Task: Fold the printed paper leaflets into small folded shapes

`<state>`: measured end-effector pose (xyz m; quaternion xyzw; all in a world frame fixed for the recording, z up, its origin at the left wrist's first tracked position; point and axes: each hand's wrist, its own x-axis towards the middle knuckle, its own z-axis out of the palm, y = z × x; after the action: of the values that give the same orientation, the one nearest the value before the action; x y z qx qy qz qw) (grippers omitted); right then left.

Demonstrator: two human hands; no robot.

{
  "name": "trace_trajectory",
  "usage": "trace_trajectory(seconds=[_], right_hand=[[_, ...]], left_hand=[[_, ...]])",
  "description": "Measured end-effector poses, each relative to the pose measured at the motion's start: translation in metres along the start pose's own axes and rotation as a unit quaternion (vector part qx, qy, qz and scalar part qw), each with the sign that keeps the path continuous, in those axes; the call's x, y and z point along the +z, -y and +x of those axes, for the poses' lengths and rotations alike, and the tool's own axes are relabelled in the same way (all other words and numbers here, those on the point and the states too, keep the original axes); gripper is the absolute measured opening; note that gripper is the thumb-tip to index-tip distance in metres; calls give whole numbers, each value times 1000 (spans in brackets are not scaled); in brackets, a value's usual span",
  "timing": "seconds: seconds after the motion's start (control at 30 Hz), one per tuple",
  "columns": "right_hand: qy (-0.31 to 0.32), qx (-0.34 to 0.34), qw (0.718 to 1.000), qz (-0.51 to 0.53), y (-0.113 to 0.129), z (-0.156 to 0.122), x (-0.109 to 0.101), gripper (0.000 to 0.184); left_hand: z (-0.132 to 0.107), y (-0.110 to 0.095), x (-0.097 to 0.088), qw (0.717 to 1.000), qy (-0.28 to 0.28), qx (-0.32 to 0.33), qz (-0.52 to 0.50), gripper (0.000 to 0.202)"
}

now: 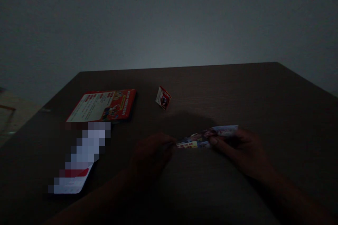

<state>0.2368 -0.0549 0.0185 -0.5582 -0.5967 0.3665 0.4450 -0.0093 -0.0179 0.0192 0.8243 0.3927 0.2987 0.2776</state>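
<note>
Low over the table, a folded printed paper (204, 137) with colourful pictures is held between both hands. My left hand (151, 153) pinches its left end, though deep shadow hides part of the fingers. On the right, my right hand (244, 149) grips the other end, the thumb lying on top of the print. The paper is tilted, its right end higher than its left. Beyond the hands, a small folded red and white card (163, 97) stands on the table.
At the left lies a red printed box or booklet (116, 107) with white text panels. Nearer is a phone (81, 158) with a lit, partly pixelated screen. The dark wooden table (224, 88) ends at a pale wall (198, 17). The light is dim.
</note>
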Motion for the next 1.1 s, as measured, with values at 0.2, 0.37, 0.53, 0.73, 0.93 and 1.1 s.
trace_trajectory(seconds=[0.2,0.37,0.53,0.73,0.93,1.1], right_hand=[[17,62,995,80,0,2,0,18],[9,60,993,101,0,4,0,16],[12,59,994,88,1,4,2,14],[18,75,988,135,2,3,3,16],[21,121,970,212,2,5,6,17],[60,138,962,227,1,3,14,17]], left_hand=[[9,-3,0,944,-56,-279,-165,26],[7,14,6,871,-74,-339,-347,27],[10,15,4,880,-96,-299,-355,33],[13,3,-3,913,18,-293,-284,25],[7,0,4,905,130,-272,-301,29],[3,0,13,893,136,-267,-336,33]])
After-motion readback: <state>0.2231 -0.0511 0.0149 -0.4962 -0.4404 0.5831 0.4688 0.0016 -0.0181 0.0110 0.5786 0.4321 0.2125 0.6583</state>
